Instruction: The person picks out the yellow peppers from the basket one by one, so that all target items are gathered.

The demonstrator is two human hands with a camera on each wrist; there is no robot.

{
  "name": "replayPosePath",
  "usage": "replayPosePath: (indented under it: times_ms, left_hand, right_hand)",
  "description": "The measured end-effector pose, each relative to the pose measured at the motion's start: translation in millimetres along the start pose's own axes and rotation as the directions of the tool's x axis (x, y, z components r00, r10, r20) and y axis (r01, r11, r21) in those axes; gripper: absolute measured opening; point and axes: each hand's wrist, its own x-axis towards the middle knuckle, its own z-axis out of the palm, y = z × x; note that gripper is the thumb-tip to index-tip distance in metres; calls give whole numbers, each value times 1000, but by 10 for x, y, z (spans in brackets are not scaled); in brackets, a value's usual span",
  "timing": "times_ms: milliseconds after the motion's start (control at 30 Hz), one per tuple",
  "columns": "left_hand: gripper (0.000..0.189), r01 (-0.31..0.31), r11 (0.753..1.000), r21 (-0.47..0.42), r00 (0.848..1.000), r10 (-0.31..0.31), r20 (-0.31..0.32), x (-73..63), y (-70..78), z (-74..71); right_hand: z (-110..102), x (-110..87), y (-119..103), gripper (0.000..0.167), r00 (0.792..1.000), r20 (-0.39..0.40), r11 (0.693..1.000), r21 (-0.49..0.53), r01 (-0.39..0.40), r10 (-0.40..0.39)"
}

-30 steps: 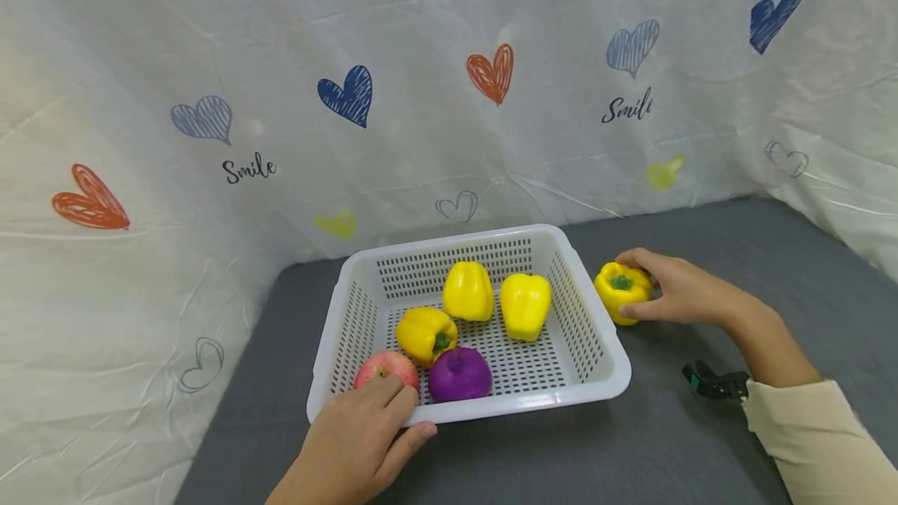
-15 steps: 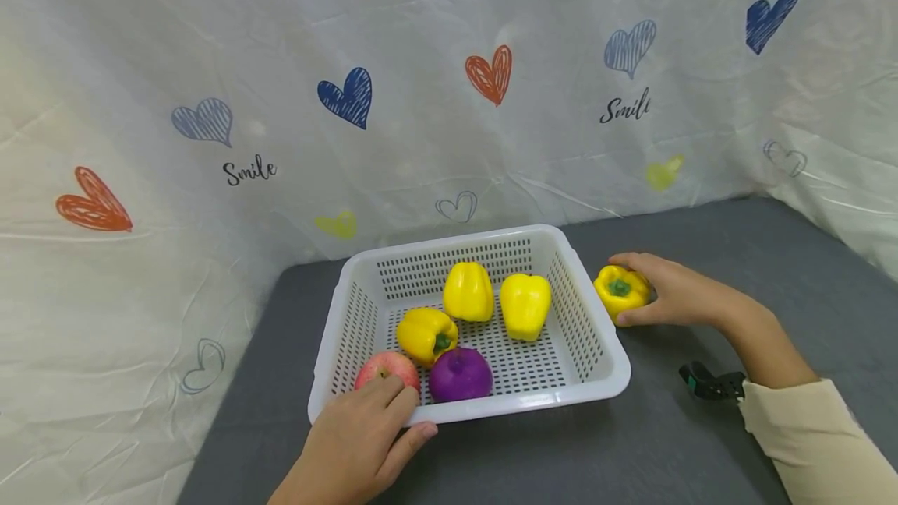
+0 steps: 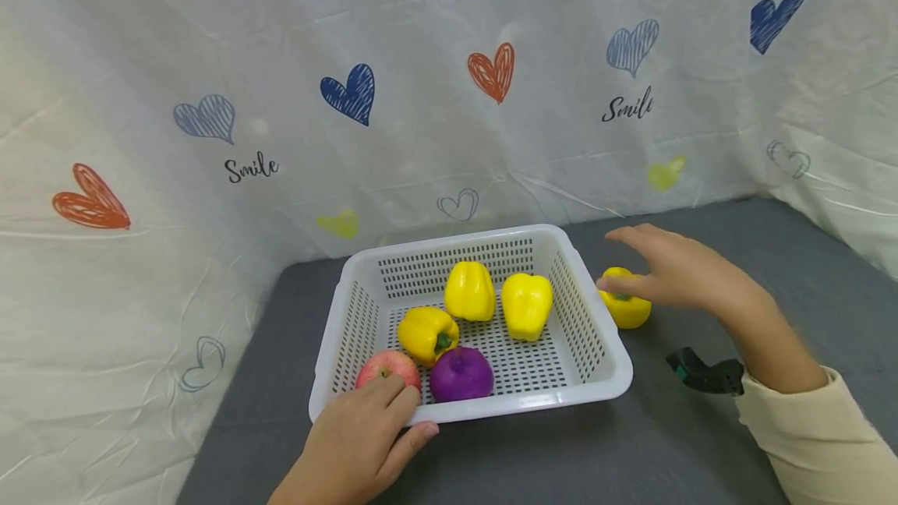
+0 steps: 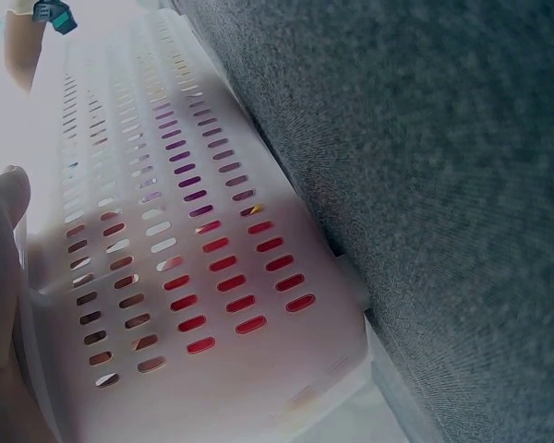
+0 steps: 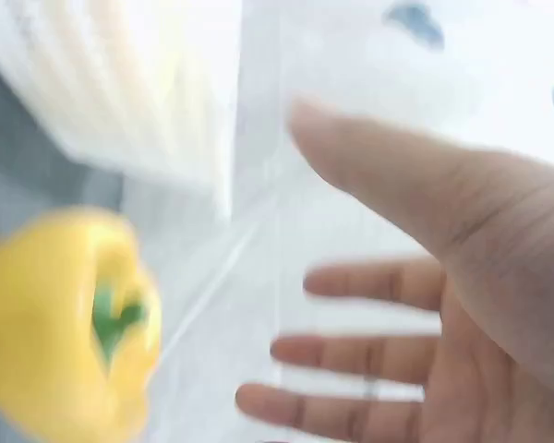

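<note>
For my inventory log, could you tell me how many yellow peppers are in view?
4: three lie in the white basket, at and; one sits outside, under the right hand.

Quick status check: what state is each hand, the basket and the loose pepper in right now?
left hand: grips the basket's near rim
right hand: fingers spread, above the loose pepper, holding nothing
white basket: upright on the grey mat, holding three yellow peppers, an apple, a purple fruit
loose yellow pepper: on the mat, outside the basket
</note>
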Motion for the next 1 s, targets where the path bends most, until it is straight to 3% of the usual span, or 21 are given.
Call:
replayPosePath:
  times_ms: [133,267,467,633,900,1000]
  left_hand:
    - [39,-4,1000,0,1000,4,-5,-3,-1,1]
    - [40,-7,1000,-1,1000,7,-11,-3,3,8]
    - [39,-4,1000,10,1000,4,-8,-10,1,8]
    - [39,-7,1000,12,1000,7,-22,-8,-8,5]
    - [39,-13,1000,7,1000,14,-20,1,3,1]
    - [38,-12,1000,7,1000,13,-21,4,1,-10]
  right_hand:
    - [48,45,-298,69,997,-78,999,24,-29,31]
    - [155,74,-510,56,993,-121,998,51,21,-14]
    - [337,126,-629,42,980,-151,986,85,145,-131]
    - [502,209,-675,42,971,-155,977,88,195,-180]
    - [819,293,-717,51,961,-142,966,-135,219,-238]
    - [847,317,-748,59,968,-103,957,-204,207,-231]
